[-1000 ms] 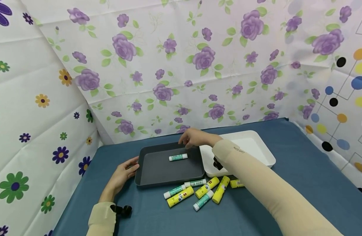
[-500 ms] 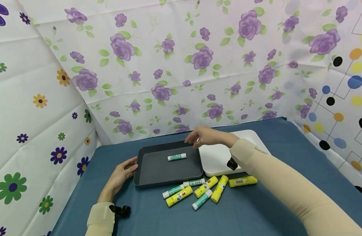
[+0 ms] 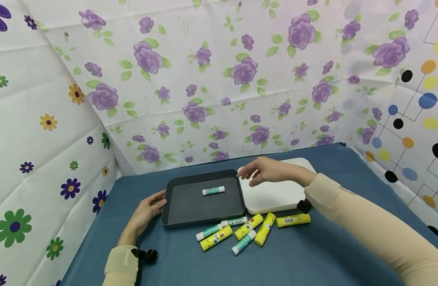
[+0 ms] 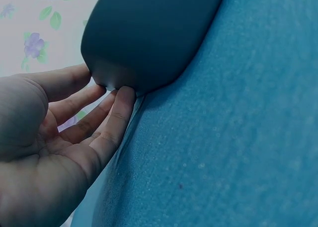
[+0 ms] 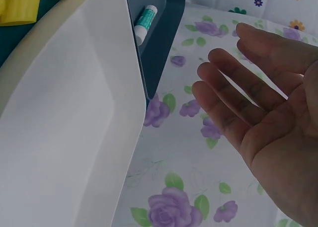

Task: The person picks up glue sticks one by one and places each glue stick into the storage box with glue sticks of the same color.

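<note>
My left hand [image 3: 144, 216] rests its fingertips against the outer left wall of a dark grey tray [image 3: 190, 210]; the left wrist view shows the fingers [image 4: 119, 108] touching that wall. One green-and-white glue stick [image 3: 213, 190] lies inside the dark tray. My right hand [image 3: 272, 171] hovers over the left part of a white tray [image 3: 272, 198], fingers spread and slightly bent. Nothing is between the fingers [image 5: 228, 108] in the right wrist view. In front of the trays lie several yellow glue sticks [image 3: 265, 229] and three green-and-white glue sticks [image 3: 244, 242].
The two trays stand side by side on a blue cloth [image 3: 190, 266]. A yellow glue stick [image 3: 293, 220] lies apart in front of the white tray. A flowered curtain [image 3: 197, 79] rises behind the table, with patterned sheets [image 3: 419, 131] at the sides.
My right hand has moved right, from over the dark tray to above the white tray, its fingers spreading a little. The left hand stays at the dark tray's edge.
</note>
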A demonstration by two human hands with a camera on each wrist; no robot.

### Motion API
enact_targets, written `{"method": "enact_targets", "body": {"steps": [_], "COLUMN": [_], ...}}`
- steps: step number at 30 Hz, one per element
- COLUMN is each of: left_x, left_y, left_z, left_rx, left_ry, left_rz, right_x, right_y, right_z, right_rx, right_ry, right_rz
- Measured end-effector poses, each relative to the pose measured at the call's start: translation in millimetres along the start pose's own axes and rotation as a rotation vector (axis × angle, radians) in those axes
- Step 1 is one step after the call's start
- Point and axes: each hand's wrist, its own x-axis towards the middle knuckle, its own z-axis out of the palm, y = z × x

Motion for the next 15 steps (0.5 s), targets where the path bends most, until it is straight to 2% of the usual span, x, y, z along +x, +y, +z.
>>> {"method": "enact_targets", "body": {"steps": [5,15], "left_x": [-0.2,1.7], "left_y": [1.3,-0.5], "left_z": [0.1,0.1], "left_rx": [-0.006,-0.01], "left_ry": [0.001,0.002], "left_rz": [-0.007,-0.011], "right_x": [-18.5,-62.5], "right_y": [4.6,17.4], "right_z": [-1.3,4.5], "right_rx": [0.005,0.04], "right_ry": [0.008,0.042], "right_rz": [-0.02,0.033]}}
